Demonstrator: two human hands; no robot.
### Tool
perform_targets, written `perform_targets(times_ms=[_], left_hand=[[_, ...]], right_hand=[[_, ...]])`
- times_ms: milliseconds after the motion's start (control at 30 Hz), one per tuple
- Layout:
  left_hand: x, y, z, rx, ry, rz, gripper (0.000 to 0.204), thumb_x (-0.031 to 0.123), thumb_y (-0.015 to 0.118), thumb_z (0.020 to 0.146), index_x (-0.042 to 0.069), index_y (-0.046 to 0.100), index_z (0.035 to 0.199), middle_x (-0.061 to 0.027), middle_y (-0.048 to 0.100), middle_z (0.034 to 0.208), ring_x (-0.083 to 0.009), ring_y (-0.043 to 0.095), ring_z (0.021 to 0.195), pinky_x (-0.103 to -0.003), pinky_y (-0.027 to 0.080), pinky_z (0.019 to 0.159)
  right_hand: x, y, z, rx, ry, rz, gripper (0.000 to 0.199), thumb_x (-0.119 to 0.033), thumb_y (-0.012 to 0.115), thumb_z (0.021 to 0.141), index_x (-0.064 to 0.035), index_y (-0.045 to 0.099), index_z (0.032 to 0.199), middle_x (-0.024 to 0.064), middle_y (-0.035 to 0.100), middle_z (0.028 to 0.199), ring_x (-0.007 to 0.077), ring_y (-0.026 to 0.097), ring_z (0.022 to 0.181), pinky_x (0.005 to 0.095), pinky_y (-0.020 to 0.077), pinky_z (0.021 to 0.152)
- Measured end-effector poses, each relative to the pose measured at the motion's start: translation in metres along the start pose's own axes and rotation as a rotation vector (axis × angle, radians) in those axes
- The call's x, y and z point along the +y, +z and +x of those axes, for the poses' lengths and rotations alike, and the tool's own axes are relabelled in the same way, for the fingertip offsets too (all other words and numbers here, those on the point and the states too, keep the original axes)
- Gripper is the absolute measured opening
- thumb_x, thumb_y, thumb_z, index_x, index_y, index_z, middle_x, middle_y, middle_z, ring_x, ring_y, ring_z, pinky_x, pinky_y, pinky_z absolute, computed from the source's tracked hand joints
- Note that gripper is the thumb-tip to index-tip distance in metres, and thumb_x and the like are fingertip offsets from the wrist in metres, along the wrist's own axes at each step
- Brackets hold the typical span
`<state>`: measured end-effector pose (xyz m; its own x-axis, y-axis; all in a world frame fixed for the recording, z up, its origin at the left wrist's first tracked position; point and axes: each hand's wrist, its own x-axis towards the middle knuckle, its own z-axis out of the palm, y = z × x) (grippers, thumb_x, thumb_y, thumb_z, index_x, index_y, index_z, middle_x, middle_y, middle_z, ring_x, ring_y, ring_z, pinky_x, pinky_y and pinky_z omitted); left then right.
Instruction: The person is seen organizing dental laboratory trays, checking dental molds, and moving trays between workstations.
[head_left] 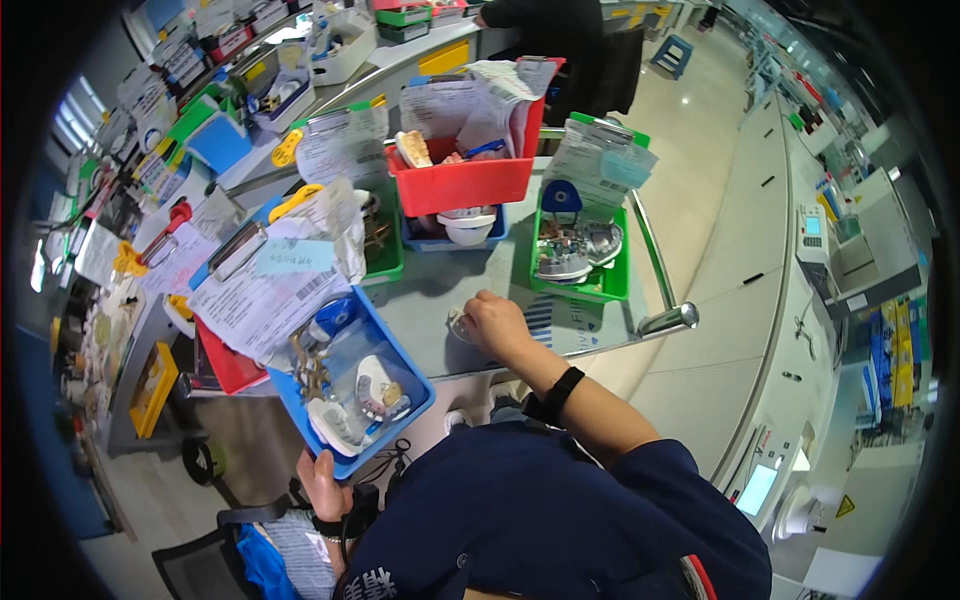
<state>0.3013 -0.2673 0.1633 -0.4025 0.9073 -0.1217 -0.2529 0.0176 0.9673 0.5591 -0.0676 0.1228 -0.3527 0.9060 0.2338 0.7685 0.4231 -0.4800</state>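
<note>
My left hand [323, 488] grips the near edge of a blue tray [423, 372], which tilts beyond the table's near left edge. Inside it lie white dental plaster models [336, 428], one with grey and tan parts [380, 392], and a brassy metal articulator [310, 368]. A clipboard of paper forms [265, 300] with a light blue note leans over its far side. My right hand [497, 325] is closed, fingertips pinching a small pale piece [459, 325] low over the grey tabletop [450, 285]. The fingers hide most of that piece.
A red tray [460, 188] sits stacked on a blue one [490, 236] at the back. To the right stands a green tray [600, 288] with dental models. A metal rail [668, 320] edges the table. A dark-clothed person [550, 50] is beyond; a long counter [735, 290] runs along the right.
</note>
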Motion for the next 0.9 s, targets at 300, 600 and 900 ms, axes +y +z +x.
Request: perform_targets(times_ms=[300, 600, 900], left_hand=[[0.008, 0.006, 0.002, -0.057, 0.007, -0.037, 0.062, 0.031, 0.061, 0.077, -0.013, 0.039, 0.115, -0.0164, 0.052, 0.109, -0.0218, 0.053, 0.096, -0.031, 0.04, 0.085], [0.005, 0.003, 0.003, -0.008, -0.013, -0.011, 0.059, 0.028, 0.058, 0.076, -0.012, 0.041, 0.114, -0.0152, 0.052, 0.109, -0.0208, 0.051, 0.096, -0.031, 0.038, 0.086], [0.0, 0.0, -0.004, 0.016, 0.016, -0.077, 0.053, 0.02, 0.055, 0.077, -0.012, 0.039, 0.116, -0.016, 0.051, 0.11, -0.0223, 0.051, 0.098, -0.031, 0.038, 0.087]], right_hand=[[-0.004, 0.002, -0.005, 0.092, 0.018, 0.014, 0.009, -0.01, 0.053, 0.069, -0.0022, 0.056, 0.066, 0.0143, 0.055, 0.07, 0.0316, 0.058, 0.061, 0.0392, 0.0482, 0.058], [0.02, -0.016, 0.013, 0.084, 0.585, 1.468, 0.014, -0.001, 0.054, 0.071, 0.0003, 0.058, 0.084, 0.0034, 0.057, 0.071, 0.0109, 0.053, 0.059, 0.024, 0.0423, 0.053], [-0.001, -0.004, 0.014, -0.018, 0.079, 0.218, 0.021, -0.016, 0.057, 0.067, -0.0049, 0.065, 0.083, 0.0166, 0.059, 0.078, 0.0331, 0.058, 0.075, 0.0408, 0.0465, 0.068]])
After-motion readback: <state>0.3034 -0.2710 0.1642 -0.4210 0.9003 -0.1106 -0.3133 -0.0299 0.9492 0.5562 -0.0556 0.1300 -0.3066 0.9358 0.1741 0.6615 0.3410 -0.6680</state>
